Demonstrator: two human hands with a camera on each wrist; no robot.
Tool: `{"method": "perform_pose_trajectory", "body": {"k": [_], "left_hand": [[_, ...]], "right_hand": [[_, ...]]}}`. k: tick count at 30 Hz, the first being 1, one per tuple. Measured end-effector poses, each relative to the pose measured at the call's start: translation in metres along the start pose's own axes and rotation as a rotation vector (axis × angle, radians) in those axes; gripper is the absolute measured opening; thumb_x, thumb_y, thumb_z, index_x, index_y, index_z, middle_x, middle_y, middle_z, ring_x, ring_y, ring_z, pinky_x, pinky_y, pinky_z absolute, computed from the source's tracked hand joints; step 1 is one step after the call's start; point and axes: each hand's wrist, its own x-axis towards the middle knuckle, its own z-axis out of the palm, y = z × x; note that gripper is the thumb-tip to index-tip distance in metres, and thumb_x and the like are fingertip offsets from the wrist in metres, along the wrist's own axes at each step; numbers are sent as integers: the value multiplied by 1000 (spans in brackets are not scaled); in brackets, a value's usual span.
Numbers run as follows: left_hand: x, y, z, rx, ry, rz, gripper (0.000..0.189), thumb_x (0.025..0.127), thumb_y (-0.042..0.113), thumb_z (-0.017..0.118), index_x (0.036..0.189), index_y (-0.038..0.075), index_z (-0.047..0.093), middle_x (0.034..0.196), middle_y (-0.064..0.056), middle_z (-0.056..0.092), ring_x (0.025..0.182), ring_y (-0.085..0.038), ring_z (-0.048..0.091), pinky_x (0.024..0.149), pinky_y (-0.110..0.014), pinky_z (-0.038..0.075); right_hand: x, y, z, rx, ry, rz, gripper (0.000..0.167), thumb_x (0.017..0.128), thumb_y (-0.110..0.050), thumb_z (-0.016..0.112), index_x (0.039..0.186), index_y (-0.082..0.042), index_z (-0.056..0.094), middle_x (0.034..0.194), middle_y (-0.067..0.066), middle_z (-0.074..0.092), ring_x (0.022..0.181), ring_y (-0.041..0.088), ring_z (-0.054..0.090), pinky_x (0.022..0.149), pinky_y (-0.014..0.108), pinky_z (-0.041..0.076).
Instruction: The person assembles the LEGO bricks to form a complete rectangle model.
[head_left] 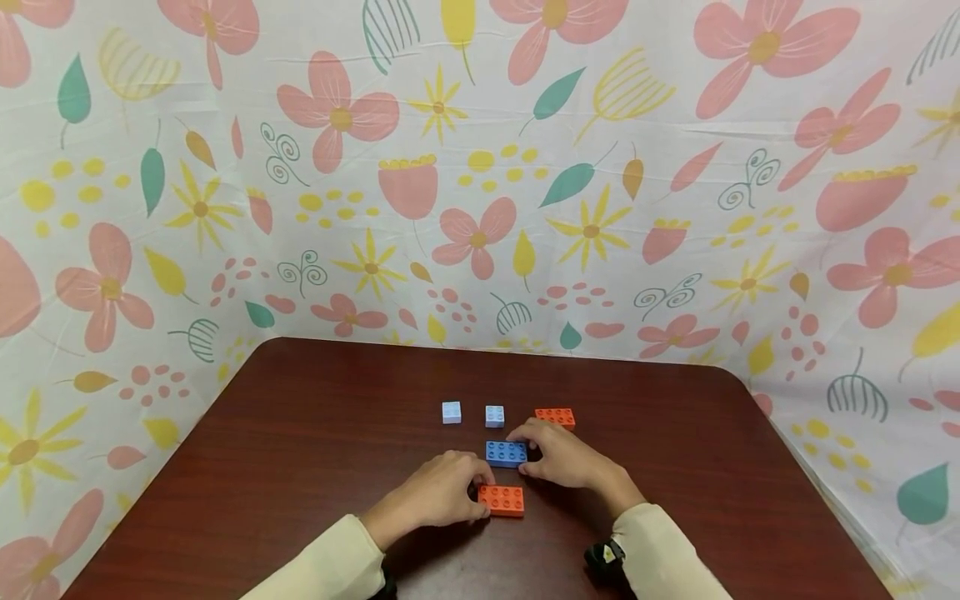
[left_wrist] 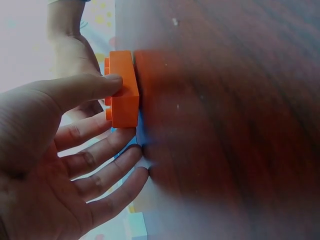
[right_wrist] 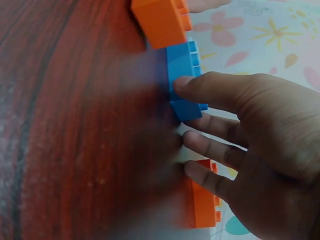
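Observation:
My left hand [head_left: 442, 492] pinches the left end of an orange toy building brick [head_left: 504, 502] on the table. Its thumb lies on the near side, as the left wrist view shows, and the other fingers reach round behind. Just beyond it lies a blue toy building brick [head_left: 506, 453], also studded on top. The right hand [head_left: 568, 458] pinches that one at its right end; in the right wrist view the thumb presses the blue brick's [right_wrist: 187, 107] side and a fingertip sits behind. A narrow gap separates the two bricks in the head view.
Two small pale blue bricks, a left one [head_left: 452, 412] and a right one [head_left: 495, 416], sit farther back. Another orange brick [head_left: 564, 416] lies behind the right hand, partly covered by it. The dark wooden table [head_left: 322, 433] ends at a flower-patterned cloth [head_left: 480, 167].

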Motion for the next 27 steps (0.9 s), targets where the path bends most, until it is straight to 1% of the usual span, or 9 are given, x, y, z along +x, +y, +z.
{"method": "perform_pose_trajectory", "body": {"k": [5, 8, 13, 18, 23, 27], "left_hand": [[-1, -6, -1, -83, 2, -10, 28, 80, 29, 87, 104, 20, 77, 95, 9, 70, 87, -3, 63, 77, -24, 52], [-2, -10, -2, -115, 12, -17, 29, 78, 29, 87, 104, 20, 77, 96, 9, 71, 90, -4, 64, 80, -25, 53], [-4, -17, -2, -135, 32, -20, 29, 76, 29, 88, 102, 22, 77, 95, 10, 70, 91, -4, 64, 81, -25, 53], [-4, -23, -3, -149, 56, -16, 29, 77, 29, 89, 102, 21, 77, 93, 10, 70, 89, -3, 63, 80, -24, 52], [-6, -29, -8, -159, 77, -17, 29, 77, 28, 89, 102, 20, 77, 92, 10, 70, 87, -5, 64, 79, -24, 51], [-7, -32, -13, -163, 105, -10, 30, 76, 26, 90, 101, 18, 77, 90, 7, 71, 86, -7, 64, 78, -25, 51]], "right_hand": [[2, 4, 4, 14, 19, -7, 34, 91, -17, 78, 124, -18, 70, 108, -7, 64, 93, 13, 54, 81, 28, 50], [2, 6, 5, 34, 28, -23, 33, 91, -16, 78, 123, -17, 70, 107, -6, 64, 92, 14, 54, 79, 27, 49], [-1, 10, 5, 70, 39, -26, 32, 91, -18, 78, 123, -18, 71, 106, -6, 64, 94, 14, 54, 80, 26, 49], [-8, 12, 1, 101, 48, -23, 33, 91, -20, 79, 123, -17, 71, 106, -5, 65, 94, 14, 56, 80, 28, 50], [-16, 15, -4, 122, 39, 0, 34, 91, -23, 79, 124, -19, 70, 105, -7, 65, 94, 14, 56, 81, 28, 50], [-25, 19, -9, 126, 24, 21, 35, 91, -25, 79, 125, -20, 69, 106, -8, 65, 96, 15, 57, 81, 28, 50]]}}
